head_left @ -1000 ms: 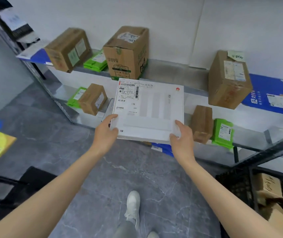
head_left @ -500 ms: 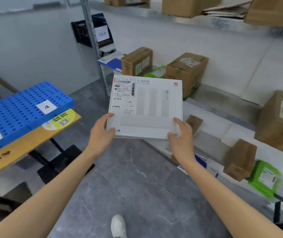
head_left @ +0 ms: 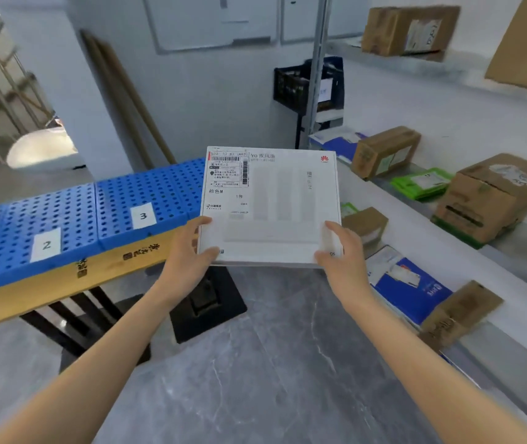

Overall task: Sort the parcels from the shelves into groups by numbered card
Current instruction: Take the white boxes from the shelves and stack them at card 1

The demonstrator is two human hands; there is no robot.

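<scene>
Mid-transfer, gripping flat white cardboard parcel at lower corners with left hand and right hand. Next: match shipping label to white numbered card, set down.

A flat parcel is in the middle of the view, held by the left hand at its lower left corner and the right hand at its lower right corner. To its left stands a bench with mats on top. Card 2 lies on the left mat, and card 3 lies on the next mat, nearer the parcel. To the parcel's right run the shelves, with boxes on each level. A crate sits behind the parcel, beside the shelf post.
</scene>
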